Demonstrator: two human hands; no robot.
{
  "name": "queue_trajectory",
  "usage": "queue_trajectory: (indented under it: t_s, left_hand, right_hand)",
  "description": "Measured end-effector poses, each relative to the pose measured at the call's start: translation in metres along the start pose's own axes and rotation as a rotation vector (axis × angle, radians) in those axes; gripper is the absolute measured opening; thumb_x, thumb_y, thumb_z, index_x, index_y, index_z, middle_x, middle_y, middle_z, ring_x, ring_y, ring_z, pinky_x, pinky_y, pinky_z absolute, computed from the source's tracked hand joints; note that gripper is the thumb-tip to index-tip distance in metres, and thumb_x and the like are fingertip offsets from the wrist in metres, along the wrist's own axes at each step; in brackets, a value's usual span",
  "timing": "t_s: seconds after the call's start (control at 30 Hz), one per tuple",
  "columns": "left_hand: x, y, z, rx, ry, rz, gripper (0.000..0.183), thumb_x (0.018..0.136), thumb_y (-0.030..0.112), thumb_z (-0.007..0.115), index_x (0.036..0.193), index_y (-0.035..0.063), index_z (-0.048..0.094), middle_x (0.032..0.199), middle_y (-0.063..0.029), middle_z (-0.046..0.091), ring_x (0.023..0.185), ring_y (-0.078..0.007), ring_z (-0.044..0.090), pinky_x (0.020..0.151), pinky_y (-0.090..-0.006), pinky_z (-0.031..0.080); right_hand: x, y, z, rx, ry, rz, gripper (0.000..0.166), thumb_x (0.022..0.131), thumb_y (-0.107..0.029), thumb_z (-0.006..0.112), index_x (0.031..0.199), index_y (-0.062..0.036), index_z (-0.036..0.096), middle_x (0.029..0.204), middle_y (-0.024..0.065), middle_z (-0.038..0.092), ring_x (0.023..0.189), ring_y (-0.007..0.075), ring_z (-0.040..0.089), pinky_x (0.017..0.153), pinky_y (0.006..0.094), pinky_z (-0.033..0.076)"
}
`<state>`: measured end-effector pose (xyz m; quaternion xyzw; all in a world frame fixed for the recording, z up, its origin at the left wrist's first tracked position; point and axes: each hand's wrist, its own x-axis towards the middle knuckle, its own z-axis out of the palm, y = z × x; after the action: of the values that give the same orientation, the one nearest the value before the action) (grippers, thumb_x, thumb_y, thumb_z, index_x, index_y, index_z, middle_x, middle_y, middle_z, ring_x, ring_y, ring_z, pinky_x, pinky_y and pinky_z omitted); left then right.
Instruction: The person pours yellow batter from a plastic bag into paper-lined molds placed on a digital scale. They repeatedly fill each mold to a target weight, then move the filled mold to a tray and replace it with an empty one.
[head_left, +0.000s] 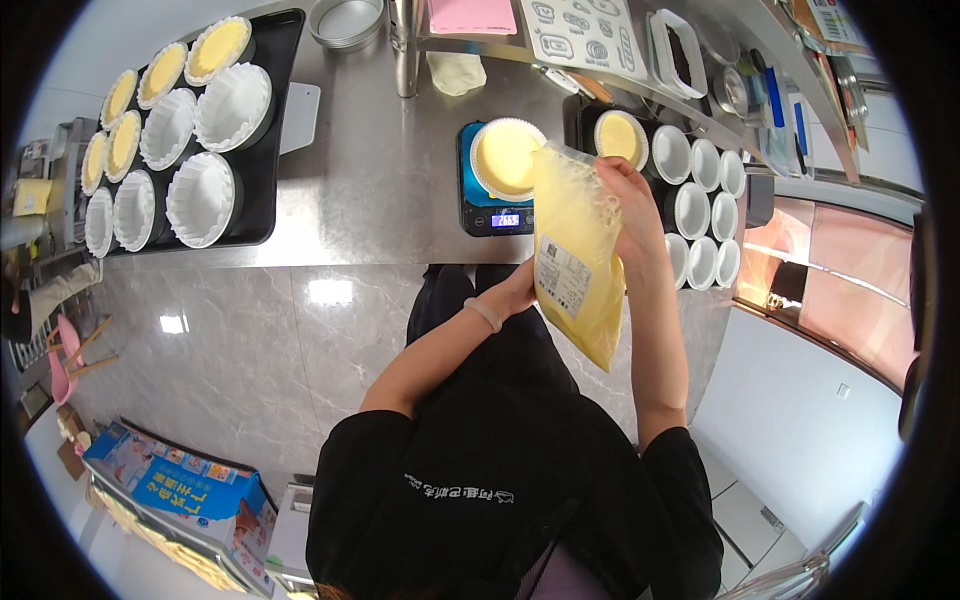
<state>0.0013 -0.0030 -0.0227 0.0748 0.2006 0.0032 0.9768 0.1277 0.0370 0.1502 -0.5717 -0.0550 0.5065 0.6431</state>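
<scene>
A clear plastic bag of yellow liquid (574, 217), bearing a printed label, is held tilted in front of me. My right hand (634, 206) pinches it near its upper edge. My left hand (516, 291) supports its lower left side, fingers partly hidden behind it. The bag's upper corner overlaps the right rim of a paper-lined round mould (507, 159) filled with yellow mixture; whether liquid flows there cannot be seen. Under that mould is a black digital kitchen scale (480, 223) with a blue top and a lit display.
At left, a black baking tray (259, 217) carries paper-lined moulds, several with yellow mixture. Another black tray (583, 118) at right holds one filled mould (621, 139) and several lined ones (691, 210). A metal post (405, 52) and shelf edge (480, 49) rise behind the scale; a cloth (457, 73) lies nearby.
</scene>
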Motion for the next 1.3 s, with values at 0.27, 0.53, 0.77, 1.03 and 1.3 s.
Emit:
queue_trajectory:
  t_s: [0.27,0.53,0.77,1.03,1.3]
  left_hand:
    - [0.0,-0.005,-0.002,0.006,0.016,-0.02,0.037,0.089,0.03,0.041,0.121,0.0114,0.042,0.117,-0.0026,0.051,0.101,-0.0144,0.054,0.084,-0.0298,0.045]
    - [-0.004,0.007,0.008,0.09,0.025,0.046,0.037,0.089,0.03,0.041,0.121,0.0104,0.042,0.116,-0.0034,0.052,0.1,-0.0142,0.054,0.083,-0.029,0.045]
    - [0.0,0.021,0.008,0.126,0.016,0.084,0.042,0.09,0.033,0.039,0.123,0.0089,0.04,0.118,-0.0041,0.05,0.103,-0.0142,0.052,0.085,-0.0283,0.042]
    - [-0.006,0.038,0.025,0.191,0.05,0.15,0.046,0.09,0.037,0.037,0.126,0.0089,0.036,0.122,-0.005,0.046,0.108,-0.0141,0.048,0.089,-0.0286,0.039]
    - [-0.01,0.043,0.033,0.222,0.016,0.168,0.05,0.09,0.041,0.033,0.128,0.0077,0.034,0.126,-0.0062,0.043,0.113,-0.0154,0.044,0.093,-0.0283,0.035]
  right_hand:
    - [0.001,0.003,-0.003,-0.005,0.005,0.009,0.011,0.079,-0.008,0.057,0.085,-0.0036,0.049,0.076,0.0042,0.056,0.064,0.0102,0.055,0.058,0.022,0.046]
    - [-0.013,-0.003,0.005,-0.035,0.034,-0.049,0.01,0.08,-0.008,0.057,0.085,-0.0042,0.05,0.076,0.0016,0.056,0.067,0.0081,0.054,0.06,0.0212,0.045]
    - [-0.038,-0.016,0.019,-0.081,0.062,-0.159,0.007,0.082,-0.008,0.056,0.085,-0.0048,0.051,0.077,-0.0002,0.055,0.068,0.0055,0.052,0.06,0.0184,0.041]
    - [-0.06,-0.028,0.025,-0.081,0.028,-0.22,0.004,0.083,-0.007,0.053,0.085,-0.0051,0.05,0.077,-0.0007,0.055,0.068,0.0042,0.05,0.061,0.0174,0.04]
    - [-0.067,-0.034,0.03,-0.078,0.001,-0.238,0.003,0.084,-0.007,0.052,0.085,-0.0052,0.05,0.077,-0.0018,0.054,0.067,0.0034,0.049,0.061,0.0171,0.039]
